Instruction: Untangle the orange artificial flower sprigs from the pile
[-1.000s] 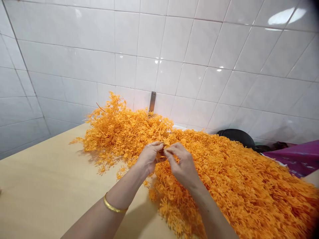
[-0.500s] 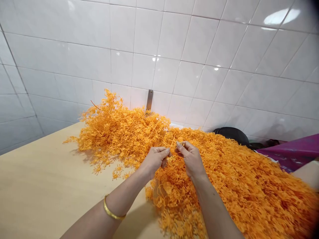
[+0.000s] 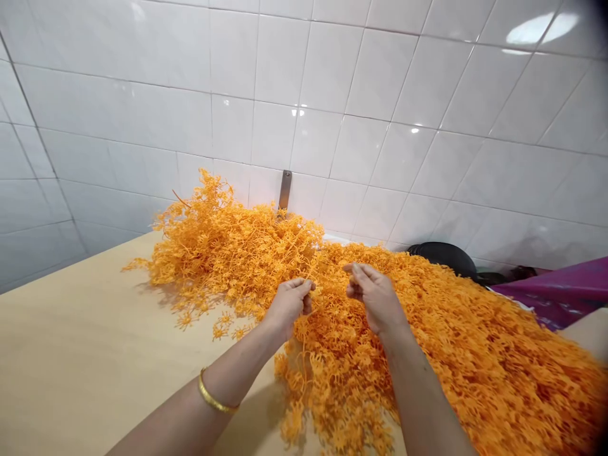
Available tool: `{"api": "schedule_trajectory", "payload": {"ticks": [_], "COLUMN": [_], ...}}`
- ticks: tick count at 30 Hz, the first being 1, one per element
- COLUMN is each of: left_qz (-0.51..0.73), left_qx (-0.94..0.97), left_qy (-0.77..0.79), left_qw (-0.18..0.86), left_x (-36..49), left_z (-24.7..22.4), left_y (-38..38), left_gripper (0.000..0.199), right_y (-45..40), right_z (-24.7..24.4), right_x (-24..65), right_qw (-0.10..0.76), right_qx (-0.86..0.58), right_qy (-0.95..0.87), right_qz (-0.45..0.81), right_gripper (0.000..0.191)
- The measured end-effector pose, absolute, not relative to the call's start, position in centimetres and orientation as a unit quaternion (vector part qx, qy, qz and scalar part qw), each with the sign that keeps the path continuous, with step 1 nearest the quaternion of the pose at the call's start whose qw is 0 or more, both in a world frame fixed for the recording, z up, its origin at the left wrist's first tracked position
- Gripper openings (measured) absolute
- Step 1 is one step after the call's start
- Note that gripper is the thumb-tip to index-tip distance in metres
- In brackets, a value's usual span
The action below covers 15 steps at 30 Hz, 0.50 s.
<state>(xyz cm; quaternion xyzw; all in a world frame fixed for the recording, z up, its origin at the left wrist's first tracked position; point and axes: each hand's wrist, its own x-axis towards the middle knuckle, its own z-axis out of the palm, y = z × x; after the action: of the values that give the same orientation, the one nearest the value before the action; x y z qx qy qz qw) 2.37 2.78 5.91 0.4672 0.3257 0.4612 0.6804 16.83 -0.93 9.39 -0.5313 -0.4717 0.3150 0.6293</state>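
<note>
- Your left hand (image 3: 289, 303) and your right hand (image 3: 375, 297) are apart, with a small gap of orange sprigs between them.
- Your left hand is pinched shut. The thumb and fingers press on a thin bit of the orange sprigs (image 3: 456, 354), and a thin stem runs up from it.
- Your right hand is open, with the fingers a bit bent and the palm turned in toward the left hand. You can't see anything held in it. It sits just over the heap.
- The orange sprigs lie in a big, tangled heap on the bench (image 3: 71, 329). It starts by the wall, runs under your hands, and goes off to the bottom right of the view.
- Some little loose sprigs (image 3: 221, 329) lie on the bench at the front of the heap, near your left arm.
- A gold bangle (image 3: 217, 392) sits on your left wrist.
- Behind the heap is a white tile wall (image 3: 332, 82), with a thin metal strip (image 3: 285, 190) on it. The heap comes up against the strip's low end.
- Past the heap on the right is a round black thing (image 3: 444, 256). It is partly hidden, so you can't tell what it is.
- Next to it lies a purple sheet (image 3: 551, 291).
</note>
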Motion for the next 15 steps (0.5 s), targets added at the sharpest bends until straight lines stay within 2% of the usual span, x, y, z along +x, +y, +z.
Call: {"api": "schedule_trajectory", "payload": {"ticks": [4, 7, 15], "left_qz": [0.484, 0.491, 0.446], "left_qx": [0.462, 0.473, 0.494], "left_qy": [0.330, 0.320, 0.308], "left_qw": [0.666, 0.658, 0.680], "left_x": [2.5, 2.4, 2.5], "left_z": [6.1, 6.3, 6.9], "left_y": [2.7, 2.5, 1.5], "left_gripper": [0.017, 0.018, 0.025], "right_y": [-0.8, -0.4, 0.2], "right_z": [8.5, 7.5, 6.8], "right_x": [14.3, 13.5, 13.7], "right_qw": [0.510, 0.467, 0.542], "right_qx": [-0.559, -0.562, -0.592], "right_qy": [-0.564, -0.617, -0.586], "right_qz": [0.329, 0.294, 0.117], "right_gripper": [0.034, 0.034, 0.037]}}
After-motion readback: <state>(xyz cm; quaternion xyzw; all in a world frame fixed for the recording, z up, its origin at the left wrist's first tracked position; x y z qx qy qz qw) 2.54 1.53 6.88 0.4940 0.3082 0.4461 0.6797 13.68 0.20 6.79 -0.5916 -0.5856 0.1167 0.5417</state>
